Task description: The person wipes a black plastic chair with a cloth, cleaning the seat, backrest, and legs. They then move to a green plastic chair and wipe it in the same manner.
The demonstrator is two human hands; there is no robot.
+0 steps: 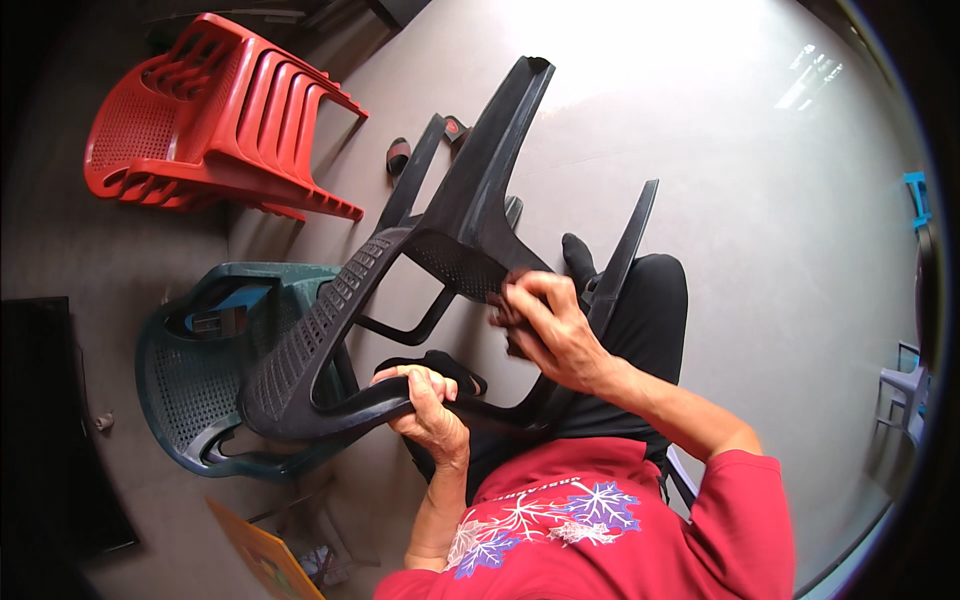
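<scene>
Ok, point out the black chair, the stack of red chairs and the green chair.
black chair (300, 350): head view, on its perforated backrest.
stack of red chairs (130, 130): head view, on the mesh back of the outermost chair.
green chair (185, 385): head view, on its perforated backrest.

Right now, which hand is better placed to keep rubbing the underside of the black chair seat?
Probably the right hand: it already presses a dark cloth against the black plastic chair's seat underside. The left hand is wrapped around the chair's rim, steadying it.

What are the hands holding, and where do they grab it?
The left hand grips the black plastic chair by its curved armrest edge. The right hand presses a dark cloth against the seat.
</scene>
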